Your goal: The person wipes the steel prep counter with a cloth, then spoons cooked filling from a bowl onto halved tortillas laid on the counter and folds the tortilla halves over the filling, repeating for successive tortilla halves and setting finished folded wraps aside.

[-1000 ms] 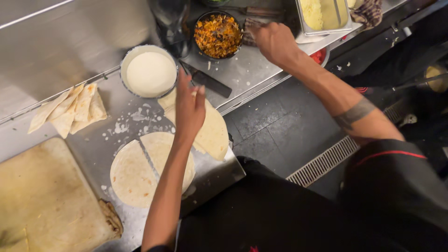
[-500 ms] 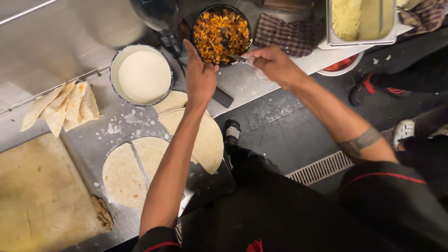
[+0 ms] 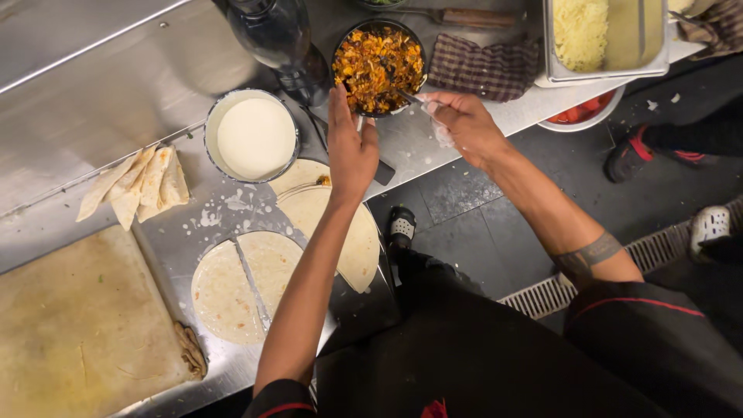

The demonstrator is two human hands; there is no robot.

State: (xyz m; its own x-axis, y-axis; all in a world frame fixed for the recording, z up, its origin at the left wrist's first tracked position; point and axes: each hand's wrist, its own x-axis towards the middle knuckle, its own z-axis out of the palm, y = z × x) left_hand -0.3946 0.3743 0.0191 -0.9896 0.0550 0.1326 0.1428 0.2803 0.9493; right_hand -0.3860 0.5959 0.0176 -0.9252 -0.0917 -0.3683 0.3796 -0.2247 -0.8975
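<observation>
My left hand (image 3: 350,143) rests against the near rim of a black pan (image 3: 345,40) full of orange-brown chopped filling (image 3: 377,68); its fingers are closed on the rim. My right hand (image 3: 461,124) grips a spoon (image 3: 408,97) whose tip dips into the filling at the pan's right side. Below my left hand lie cut tortilla halves (image 3: 340,232) stacked on the steel counter (image 3: 93,93). A round tortilla cut in two (image 3: 244,282) lies further left.
A round bowl of white sauce (image 3: 254,135) stands left of the pan. Folded tortilla triangles (image 3: 143,186), a wooden board (image 3: 73,325), a checked cloth (image 3: 484,66), a tray of grated cheese (image 3: 588,35) and a dark bottle (image 3: 275,35) surround it. Another person's shoes (image 3: 638,151) stand on the floor.
My left hand rose from the tortillas to the pan's rim. My right hand drew back from the far counter to the pan with the spoon. The view shifted toward the pan.
</observation>
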